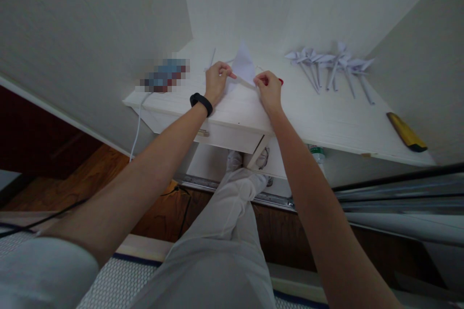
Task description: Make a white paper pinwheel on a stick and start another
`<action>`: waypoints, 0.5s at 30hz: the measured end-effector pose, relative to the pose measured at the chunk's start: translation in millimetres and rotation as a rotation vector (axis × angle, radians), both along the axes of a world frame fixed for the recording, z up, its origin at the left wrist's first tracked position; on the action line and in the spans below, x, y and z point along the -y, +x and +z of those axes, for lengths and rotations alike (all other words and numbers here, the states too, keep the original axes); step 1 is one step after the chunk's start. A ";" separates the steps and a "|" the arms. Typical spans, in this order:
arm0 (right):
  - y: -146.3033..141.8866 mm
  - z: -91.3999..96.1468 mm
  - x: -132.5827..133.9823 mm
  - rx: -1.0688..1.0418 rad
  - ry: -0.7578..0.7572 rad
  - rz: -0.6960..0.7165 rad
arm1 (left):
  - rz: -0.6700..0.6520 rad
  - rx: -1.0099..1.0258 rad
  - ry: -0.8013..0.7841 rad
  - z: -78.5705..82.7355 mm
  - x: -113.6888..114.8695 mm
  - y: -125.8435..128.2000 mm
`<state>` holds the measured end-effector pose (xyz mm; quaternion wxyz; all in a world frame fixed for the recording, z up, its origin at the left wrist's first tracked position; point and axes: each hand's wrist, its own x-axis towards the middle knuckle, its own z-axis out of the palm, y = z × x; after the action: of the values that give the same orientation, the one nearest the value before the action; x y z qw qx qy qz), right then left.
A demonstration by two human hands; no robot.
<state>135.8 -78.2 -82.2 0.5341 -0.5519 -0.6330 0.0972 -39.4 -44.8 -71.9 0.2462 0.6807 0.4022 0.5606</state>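
Over the counter's (326, 120) left half, left hand (216, 82) and right hand (270, 89) each pinch a lower corner of the folded paper (242, 65), grip closed. It looks light, flimsy and easily creased, so the edges are the place to hold it.

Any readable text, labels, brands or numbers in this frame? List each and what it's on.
No text can be read.
white paper, pinched by left hand and right hand: blank.
bottle under the desk: label too small to read.
pixelated object on the desk: blurred out.
yellow tool: no marking visible.
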 end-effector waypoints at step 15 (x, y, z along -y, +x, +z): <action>0.8 -1.8 -2.3 0.006 0.042 -0.022 | -0.003 0.015 -0.025 1.6 3.0 1.1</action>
<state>136.6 -75.9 -84.0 0.5447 -0.5480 -0.6302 0.0766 -38.3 -47.8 -70.3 0.2584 0.6738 0.4063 0.5605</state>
